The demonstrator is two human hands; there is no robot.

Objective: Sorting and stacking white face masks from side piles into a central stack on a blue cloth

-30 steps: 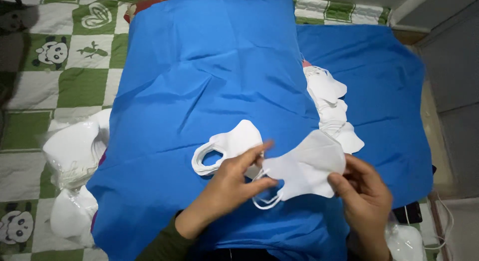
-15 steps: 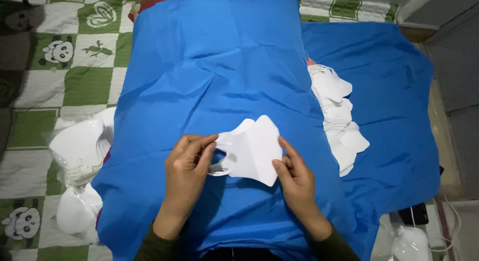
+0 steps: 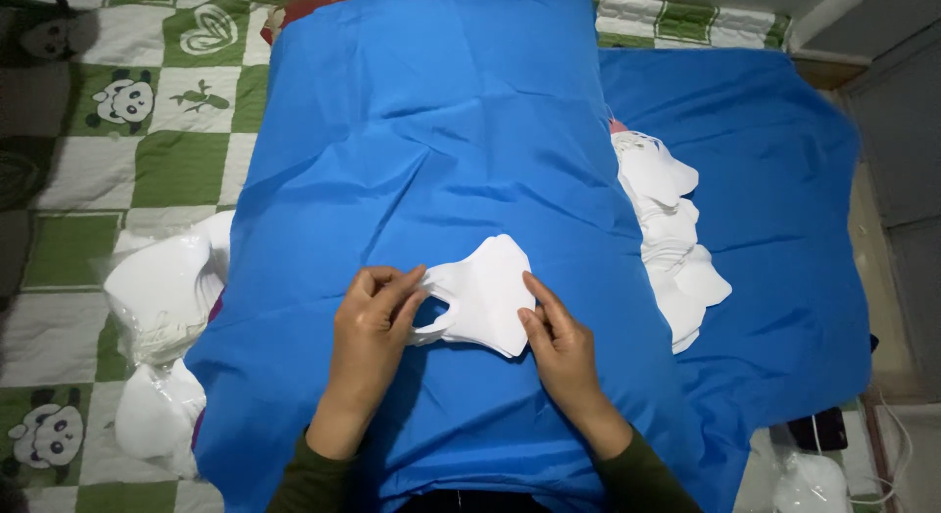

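We have a white face mask [image 3: 485, 293] lying flat on the blue cloth [image 3: 441, 131], held between our two hands. Our left hand [image 3: 371, 322] pinches the ear-loop end with thumb and fingers closed narrowly on it, and our right hand [image 3: 557, 337] rests its fingertips on the opposite edge, fingers nearly straight, pressing rather than gripping. The mask sits just ahead of both sets of fingertips, between them. To do this well, we judge it best to keep the mask flat against the cloth, draw the two ends apart only enough to take out slack, and line up the folded edges before pressing, since thin material creases easily and the loop could twist under the left thumb. Off to the outer side of the right hand, well apart, lies a stack of white masks [image 3: 671, 239] spread in a row; beyond the left hand, near the cloth's edge, sit clear bags of white masks [image 3: 162, 293] on the green and white checked blanket [image 3: 118, 170].
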